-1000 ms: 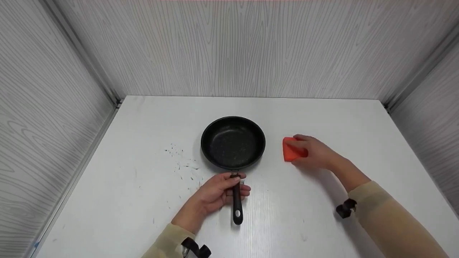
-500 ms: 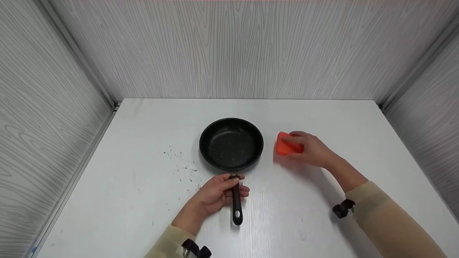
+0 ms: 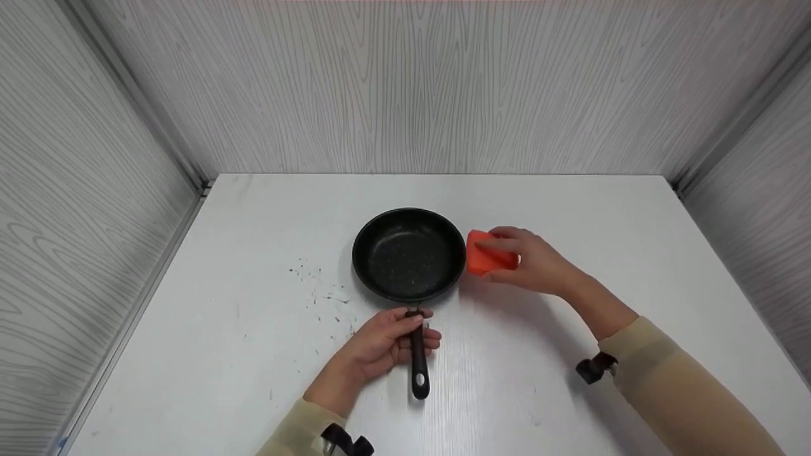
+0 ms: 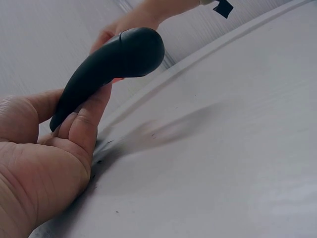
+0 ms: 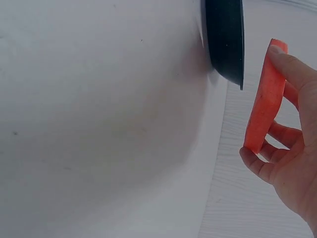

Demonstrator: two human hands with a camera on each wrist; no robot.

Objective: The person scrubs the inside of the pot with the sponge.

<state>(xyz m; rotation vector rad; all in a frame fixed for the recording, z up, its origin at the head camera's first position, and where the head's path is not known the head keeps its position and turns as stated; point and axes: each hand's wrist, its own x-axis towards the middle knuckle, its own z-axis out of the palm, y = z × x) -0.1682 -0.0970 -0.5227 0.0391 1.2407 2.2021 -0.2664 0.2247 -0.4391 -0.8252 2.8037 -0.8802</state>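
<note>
Black pan (image 3: 408, 253) down on the desk (image 3: 570, 196), roughly midway between side edges, handle (image 3: 419, 361) pointing away from the far edge; left hand (image 3: 384, 337) has thumb over handle, fingers loosely beneath; right hand (image 3: 535, 263), half-curled, pinches the orange-red block (image 3: 486, 259) aloft, just off the rim's right side; crossing too low could clip that rim and jar the block loose; that light handle hold might let the pan swivel!

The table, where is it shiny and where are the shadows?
Head view: a pale glare on the table beside the pan handle, and a soft shadow below the right hand; left wrist view: a blurry shadow near the left hand; right wrist view: a wide, fuzzy shadow across the table.
</note>
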